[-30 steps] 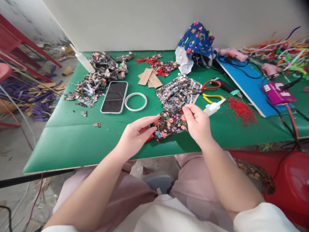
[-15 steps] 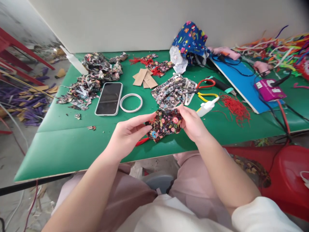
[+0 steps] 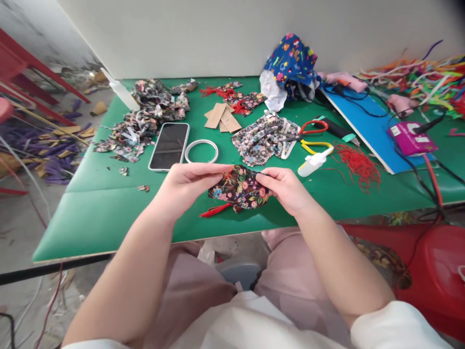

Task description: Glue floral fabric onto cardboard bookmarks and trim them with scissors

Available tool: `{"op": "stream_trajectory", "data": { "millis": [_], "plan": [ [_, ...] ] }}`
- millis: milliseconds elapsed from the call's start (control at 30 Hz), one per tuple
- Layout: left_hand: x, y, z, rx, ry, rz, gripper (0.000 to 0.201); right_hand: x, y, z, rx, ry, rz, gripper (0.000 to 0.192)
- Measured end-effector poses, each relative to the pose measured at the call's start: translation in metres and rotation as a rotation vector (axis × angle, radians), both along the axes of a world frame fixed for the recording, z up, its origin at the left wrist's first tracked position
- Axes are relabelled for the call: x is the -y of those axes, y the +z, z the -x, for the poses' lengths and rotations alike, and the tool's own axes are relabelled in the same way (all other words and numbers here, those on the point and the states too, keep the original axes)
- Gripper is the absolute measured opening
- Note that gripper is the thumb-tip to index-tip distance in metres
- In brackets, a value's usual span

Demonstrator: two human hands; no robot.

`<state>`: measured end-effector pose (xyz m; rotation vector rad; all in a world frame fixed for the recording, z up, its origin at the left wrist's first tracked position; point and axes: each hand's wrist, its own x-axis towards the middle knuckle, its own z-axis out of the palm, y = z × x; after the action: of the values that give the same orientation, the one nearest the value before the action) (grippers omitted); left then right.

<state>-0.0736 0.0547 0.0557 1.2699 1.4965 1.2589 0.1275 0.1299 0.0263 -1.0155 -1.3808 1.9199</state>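
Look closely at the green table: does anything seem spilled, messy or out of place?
Yes. Fabric scraps lie in a loose heap at the far left, and red threads sprawl on the right. Both are strewn, not stacked.

left hand (image 3: pixel 189 182) pinches floral fabric piece (image 3: pixel 240 189) | right hand (image 3: pixel 285 186) pinches opposite edge | red tassel (image 3: pixel 214 211) hangs below

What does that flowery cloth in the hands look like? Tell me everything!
The flowery cloth is a small dark piece printed with pink, red, blue and yellow blossoms. It looks soft and folded. The left hand pinches its left edge, the right hand its right edge, above the green table. A red tassel sticks out underneath.
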Motion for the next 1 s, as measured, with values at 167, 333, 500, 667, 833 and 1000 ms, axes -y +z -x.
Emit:
{"op": "stream_trajectory", "data": {
  "millis": [167, 333, 500, 667, 833, 1000],
  "plan": [
    [-0.010, 0.010, 0.010, -0.132, -0.012, -0.091, 0.019, 0.008, 0.000, 0.004, -0.043, 0.092, 0.071, 0.024],
    [-0.015, 0.011, 0.007, -0.135, -0.035, -0.167, 0.017, 0.012, -0.004, 0.010, -0.124, 0.096, 0.109, 0.023],
    [-0.016, 0.009, 0.006, -0.173, 0.008, -0.186, 0.024, 0.014, -0.006, 0.013, -0.066, 0.086, 0.132, 0.021],
    [-0.018, 0.007, 0.008, -0.160, -0.002, -0.184, 0.034, 0.022, -0.007, 0.016, -0.027, 0.245, 0.136, 0.021],
    [-0.017, 0.008, 0.005, -0.173, -0.063, -0.217, 0.035, 0.024, -0.007, 0.020, -0.074, 0.212, 0.053, 0.022],
    [-0.010, 0.016, -0.008, -0.120, -0.226, -0.169, 0.036, 0.023, 0.005, 0.025, -0.108, 0.134, -0.087, 0.027]
  ]
}}
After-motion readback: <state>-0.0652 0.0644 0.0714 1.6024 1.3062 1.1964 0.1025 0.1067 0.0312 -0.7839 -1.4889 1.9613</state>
